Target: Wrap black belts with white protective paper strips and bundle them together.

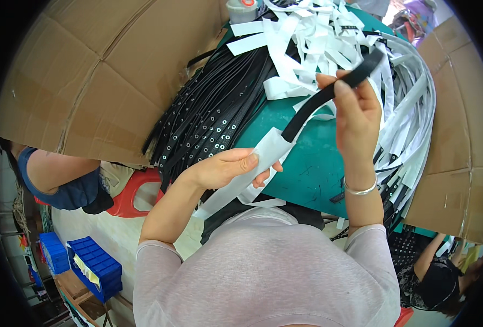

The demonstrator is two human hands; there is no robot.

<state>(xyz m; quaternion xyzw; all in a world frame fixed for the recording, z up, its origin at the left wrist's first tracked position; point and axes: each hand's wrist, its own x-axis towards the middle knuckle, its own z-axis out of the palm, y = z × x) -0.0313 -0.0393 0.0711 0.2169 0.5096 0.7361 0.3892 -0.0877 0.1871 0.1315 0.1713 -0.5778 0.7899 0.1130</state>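
Head view, looking down over the person's chest and both forearms.

Right hand [356, 101] raised above the green table [307, 174], fingers pinched closed on the upper part of a black strap [328, 95]. The strap runs slantwise from upper right down to lower left, its top end sticking out past the fingertips.

Left hand [230, 166] lower and nearer the body, fingers closed on a white sleeve strip [263, 152] that covers the strap's lower end. The strip's loose tail hangs down past the table edge toward the person's chest.

Silver bangle [360, 191] on the right wrist.

On the table behind the hands: heap of black eyelet belts [208, 109] at left, tangled pile of white strips [318, 32] at top and right, some trailing over the right edge.

Cardboard sheets [94, 71] stand at both sides of the table. Red stool [138, 196] and blue bins [97, 267] on the floor at lower left. Other people partly visible at far left and lower right
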